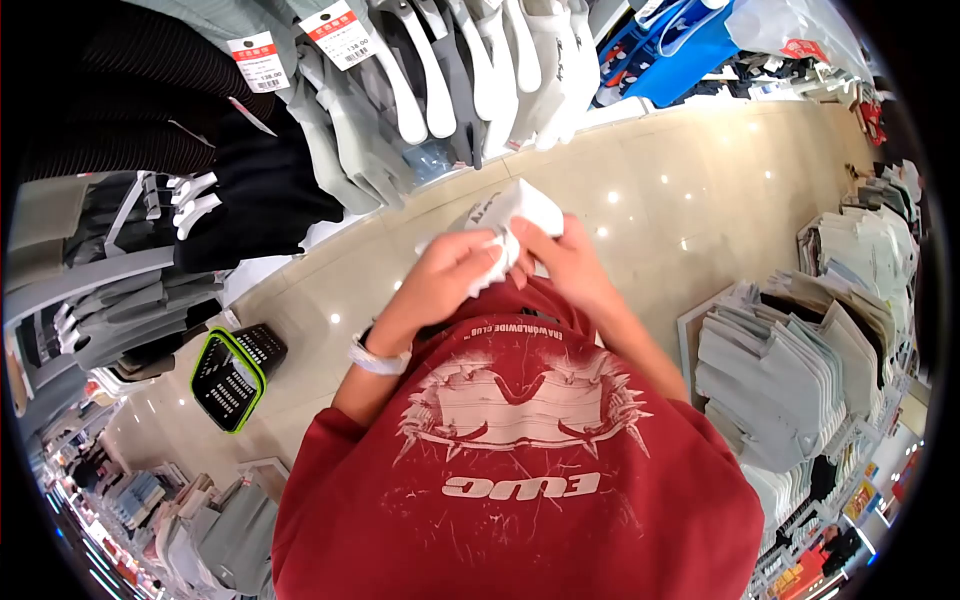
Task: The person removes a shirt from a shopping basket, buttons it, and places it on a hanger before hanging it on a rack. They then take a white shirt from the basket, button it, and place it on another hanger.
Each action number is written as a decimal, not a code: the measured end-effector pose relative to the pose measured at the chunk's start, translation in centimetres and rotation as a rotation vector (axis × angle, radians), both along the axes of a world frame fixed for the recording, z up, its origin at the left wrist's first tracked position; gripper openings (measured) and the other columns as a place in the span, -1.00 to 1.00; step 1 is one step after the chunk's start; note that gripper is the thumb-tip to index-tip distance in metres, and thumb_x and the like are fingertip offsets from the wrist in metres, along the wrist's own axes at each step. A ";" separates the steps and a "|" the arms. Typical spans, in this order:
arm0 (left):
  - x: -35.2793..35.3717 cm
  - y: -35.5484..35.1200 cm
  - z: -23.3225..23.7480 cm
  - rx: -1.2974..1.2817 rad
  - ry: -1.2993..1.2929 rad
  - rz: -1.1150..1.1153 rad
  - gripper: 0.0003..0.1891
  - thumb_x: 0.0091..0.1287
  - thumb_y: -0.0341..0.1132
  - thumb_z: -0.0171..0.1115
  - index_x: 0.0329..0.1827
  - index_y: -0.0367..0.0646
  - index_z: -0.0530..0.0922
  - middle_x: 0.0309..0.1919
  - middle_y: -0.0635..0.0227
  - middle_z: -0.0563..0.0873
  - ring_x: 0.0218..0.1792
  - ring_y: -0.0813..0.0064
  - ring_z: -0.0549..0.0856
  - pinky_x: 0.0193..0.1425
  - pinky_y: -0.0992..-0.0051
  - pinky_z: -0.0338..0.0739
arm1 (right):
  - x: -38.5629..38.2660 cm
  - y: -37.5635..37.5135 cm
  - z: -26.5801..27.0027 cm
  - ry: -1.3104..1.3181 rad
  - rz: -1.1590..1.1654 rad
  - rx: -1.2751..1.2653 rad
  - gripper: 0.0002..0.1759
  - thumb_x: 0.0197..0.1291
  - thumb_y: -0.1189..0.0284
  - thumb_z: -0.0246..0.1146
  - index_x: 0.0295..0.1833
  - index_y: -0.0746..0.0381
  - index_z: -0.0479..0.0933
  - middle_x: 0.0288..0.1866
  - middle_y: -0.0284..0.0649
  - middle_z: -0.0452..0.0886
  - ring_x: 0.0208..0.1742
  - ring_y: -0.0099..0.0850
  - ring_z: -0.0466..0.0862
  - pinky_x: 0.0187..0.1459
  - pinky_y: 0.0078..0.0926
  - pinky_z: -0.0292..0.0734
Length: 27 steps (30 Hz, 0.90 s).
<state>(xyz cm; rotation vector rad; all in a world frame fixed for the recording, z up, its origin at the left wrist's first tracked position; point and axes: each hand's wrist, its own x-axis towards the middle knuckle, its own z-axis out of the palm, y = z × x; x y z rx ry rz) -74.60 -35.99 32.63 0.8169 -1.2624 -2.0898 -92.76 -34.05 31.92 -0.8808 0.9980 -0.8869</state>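
A small bunched white garment (520,205) with dark lettering is held up in front of my chest, above the shop floor. My left hand (455,275) is closed on its left side, with the thumb pressed on the ruffled white edge. On the right, my right hand (556,258) pinches the same cloth with thumb and fingers close to the left ones. Part of the cloth is hidden behind both hands. A pale band (379,356) circles my left wrist.
Clothes on white hangers (497,95), some with price tags (337,35), hang ahead. Black garments (255,185) hang at the left. A black basket with a green rim (229,380) stands on the tiled floor (680,180). Racks of pale clothes (775,375) line the right.
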 end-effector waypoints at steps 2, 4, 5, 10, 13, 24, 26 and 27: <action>0.9 -1.4 -0.1 0.090 0.104 0.009 -0.80 0.35 -0.40 0.09 -0.14 -0.40 0.55 -0.27 0.28 0.67 -0.25 0.56 0.62 -0.14 0.60 0.48 | -0.3 -1.7 -0.2 -0.008 -0.012 -0.066 -0.62 0.42 0.29 0.03 -0.42 0.29 0.46 -0.62 -0.37 0.44 -0.61 -0.57 0.46 -0.49 -0.60 0.37; 2.2 -2.5 -0.4 0.285 -0.085 0.395 -0.76 0.31 -0.40 0.11 -0.08 -0.42 0.54 -0.21 0.16 0.68 -0.20 0.43 0.67 -0.08 0.47 0.56 | -0.5 -3.4 -0.1 -0.034 -0.030 -0.180 -0.55 0.44 0.25 -0.03 -0.41 0.32 0.51 -0.61 -0.34 0.47 -0.58 -0.58 0.47 -0.45 -0.60 0.39; 3.1 -3.5 -0.6 0.289 -0.087 0.394 -0.76 0.31 -0.40 0.11 -0.08 -0.42 0.54 -0.21 0.16 0.68 -0.20 0.43 0.67 -0.08 0.47 0.56 | -0.6 -3.9 0.1 -0.034 -0.031 -0.176 -0.55 0.44 0.25 -0.03 -0.41 0.32 0.51 -0.61 -0.34 0.47 -0.58 -0.58 0.47 -0.45 -0.60 0.39; 5.4 -5.8 -1.8 0.536 0.582 0.230 -0.63 0.19 -0.36 -0.01 -0.04 -0.46 0.53 -0.16 0.03 0.68 -0.16 0.21 0.70 -0.01 0.31 0.59 | -1.4 -5.8 0.4 0.037 0.023 -0.199 -0.60 0.43 0.30 -0.01 -0.40 0.34 0.51 -0.58 -0.32 0.49 -0.55 -0.58 0.47 -0.39 -0.62 0.41; 5.3 -5.2 -1.4 0.545 0.696 0.230 -0.54 0.13 -0.33 -0.02 0.04 -0.48 0.48 -0.11 -0.01 0.66 -0.12 0.18 0.67 0.05 0.28 0.56 | -2.2 -6.5 -0.8 0.127 0.099 -0.194 -0.70 0.39 0.38 0.03 -0.36 0.33 0.50 -0.53 -0.33 0.51 -0.50 -0.58 0.50 -0.37 -0.62 0.43; 4.9 1.4 -5.9 0.322 0.857 0.687 -0.10 0.05 0.20 0.06 0.38 -0.27 0.27 0.31 0.02 0.40 0.29 0.08 0.42 0.40 0.12 0.25 | -0.4 -11.6 -11.6 0.534 0.212 -1.032 -0.67 0.01 0.39 0.33 -0.09 0.29 0.58 -0.29 -0.13 0.67 -0.19 -0.10 0.65 -0.09 -0.25 0.50; 5.1 1.9 -6.6 0.283 0.947 0.603 -0.07 0.02 0.23 0.08 0.39 -0.26 0.26 0.32 0.01 0.39 0.31 0.07 0.40 0.41 0.10 0.22 | 0.5 -12.7 -12.2 0.483 0.501 -0.804 -0.66 0.01 0.37 0.34 -0.09 0.29 0.59 -0.26 -0.11 0.67 -0.16 -0.10 0.65 -0.07 -0.25 0.50; 5.5 2.1 -6.8 0.151 0.892 0.658 -0.05 0.01 0.23 0.12 0.40 -0.26 0.25 0.33 0.00 0.37 0.33 0.06 0.37 0.43 0.08 0.19 | 0.8 -13.3 -12.4 0.433 0.771 -0.569 -0.65 0.01 0.35 0.35 -0.09 0.29 0.59 -0.22 -0.09 0.68 -0.13 -0.09 0.64 -0.05 -0.25 0.49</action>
